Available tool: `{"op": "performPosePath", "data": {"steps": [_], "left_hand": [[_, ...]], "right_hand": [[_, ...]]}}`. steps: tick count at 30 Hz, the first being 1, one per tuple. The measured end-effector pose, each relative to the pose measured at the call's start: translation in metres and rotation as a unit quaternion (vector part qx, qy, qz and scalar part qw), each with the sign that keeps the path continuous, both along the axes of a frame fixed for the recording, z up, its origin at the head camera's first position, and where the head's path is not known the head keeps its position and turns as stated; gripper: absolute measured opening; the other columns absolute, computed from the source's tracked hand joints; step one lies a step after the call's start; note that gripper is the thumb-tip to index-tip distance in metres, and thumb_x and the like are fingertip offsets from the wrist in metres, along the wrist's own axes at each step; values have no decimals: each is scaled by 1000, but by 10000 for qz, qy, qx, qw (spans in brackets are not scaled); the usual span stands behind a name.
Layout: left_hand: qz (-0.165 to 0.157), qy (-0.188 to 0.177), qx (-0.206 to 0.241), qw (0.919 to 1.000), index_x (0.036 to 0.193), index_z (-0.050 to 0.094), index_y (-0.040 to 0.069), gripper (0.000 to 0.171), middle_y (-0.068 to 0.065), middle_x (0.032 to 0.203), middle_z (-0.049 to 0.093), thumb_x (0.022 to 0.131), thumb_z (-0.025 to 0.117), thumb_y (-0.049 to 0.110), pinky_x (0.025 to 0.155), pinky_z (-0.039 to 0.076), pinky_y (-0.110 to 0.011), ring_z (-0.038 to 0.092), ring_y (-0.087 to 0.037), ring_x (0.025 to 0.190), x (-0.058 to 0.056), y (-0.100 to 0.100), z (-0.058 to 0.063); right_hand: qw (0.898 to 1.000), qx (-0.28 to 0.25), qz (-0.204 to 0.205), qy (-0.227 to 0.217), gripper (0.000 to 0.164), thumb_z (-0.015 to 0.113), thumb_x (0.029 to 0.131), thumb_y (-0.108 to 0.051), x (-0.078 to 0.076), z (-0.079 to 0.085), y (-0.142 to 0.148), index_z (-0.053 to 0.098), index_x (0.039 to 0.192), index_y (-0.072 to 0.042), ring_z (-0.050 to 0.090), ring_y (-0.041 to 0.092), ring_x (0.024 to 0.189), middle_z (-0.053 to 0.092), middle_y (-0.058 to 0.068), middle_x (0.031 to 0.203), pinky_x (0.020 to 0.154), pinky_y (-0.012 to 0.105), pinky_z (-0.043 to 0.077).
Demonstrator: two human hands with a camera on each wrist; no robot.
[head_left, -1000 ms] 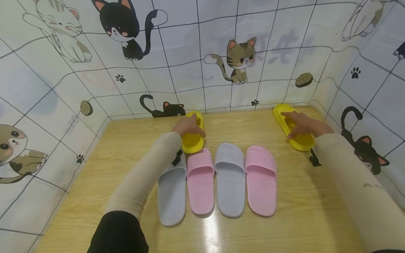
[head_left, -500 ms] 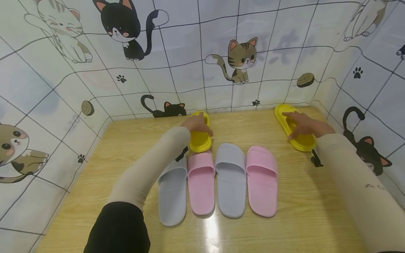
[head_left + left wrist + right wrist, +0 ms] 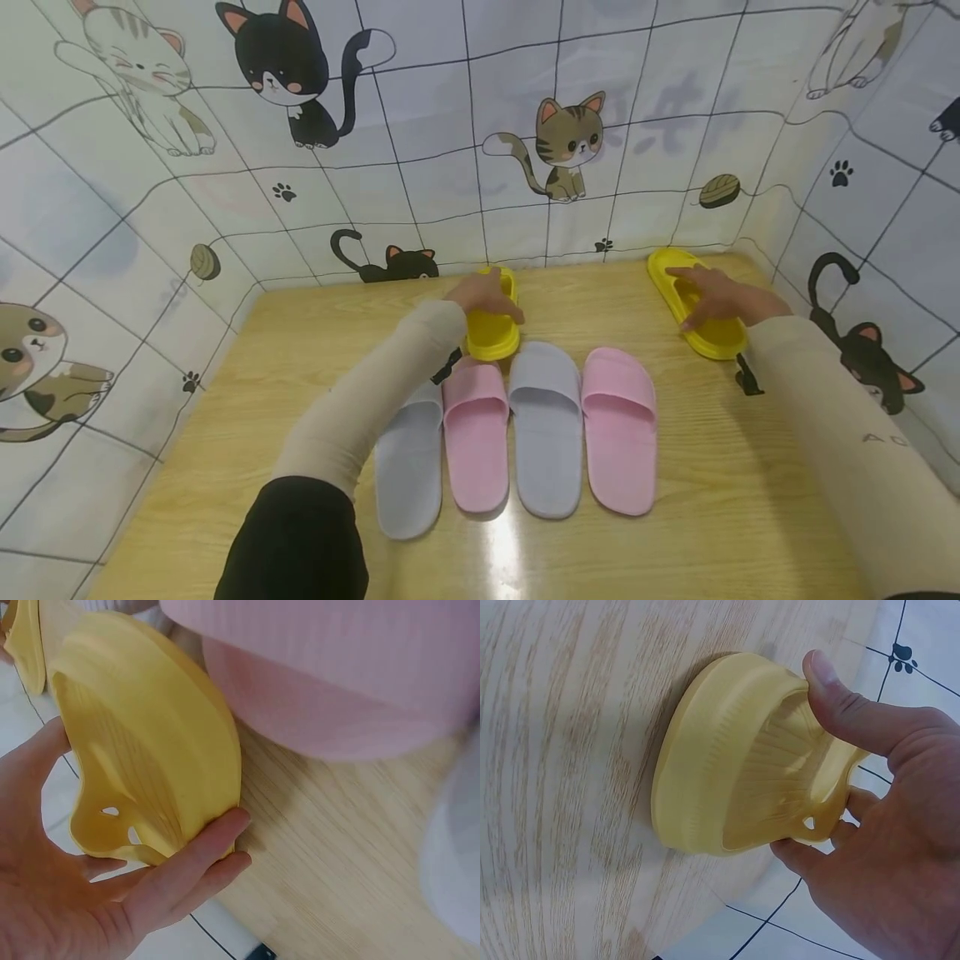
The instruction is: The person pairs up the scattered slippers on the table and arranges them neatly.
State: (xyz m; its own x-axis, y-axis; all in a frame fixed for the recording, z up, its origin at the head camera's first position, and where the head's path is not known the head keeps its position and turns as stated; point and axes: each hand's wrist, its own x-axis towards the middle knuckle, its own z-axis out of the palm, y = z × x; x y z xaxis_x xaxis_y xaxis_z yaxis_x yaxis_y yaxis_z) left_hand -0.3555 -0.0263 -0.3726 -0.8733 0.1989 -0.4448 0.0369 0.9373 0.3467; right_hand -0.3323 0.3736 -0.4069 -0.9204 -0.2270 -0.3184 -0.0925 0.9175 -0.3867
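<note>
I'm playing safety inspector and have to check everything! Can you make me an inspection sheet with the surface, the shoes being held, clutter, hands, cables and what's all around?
Surface: wood-grain surface, with bright glare near the front middle.
Job's things: left yellow slipper, just beyond the row of slides; right yellow slipper, off to the right.
Clutter: nothing seen besides that row, left to right: left grey slide, left pink slide, right grey slide, right pink slide.
Hands: left hand grips the left yellow slipper; right hand grips the right one.
Cables: nothing seen.
Surroundings: cat-print wall covering behind and on both sides.
</note>
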Motion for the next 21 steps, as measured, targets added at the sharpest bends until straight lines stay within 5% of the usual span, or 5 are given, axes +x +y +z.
{"op": "performPosePath", "data": {"steps": [15,21], "left_hand": [[-55,-154,-77,9998,167,4,21,111,-12,164,38,88,71,58,118,44,-48,46,-32,140,0,42,0],[-202,159,-73,9996,166,7,15,106,-14,155,49,90,69,57,118,44,-45,52,-31,134,6,61,-2]], "right_hand": [[10000,46,-71,36,103,85,83,-17,-2,-7,4,20,162,-5,11,65,143,11,40,161,112,83,16],[9999,-6,-117,44,103,85,83,-17,0,-6,4,21,162,-6,8,65,144,8,40,162,112,84,15]]}}
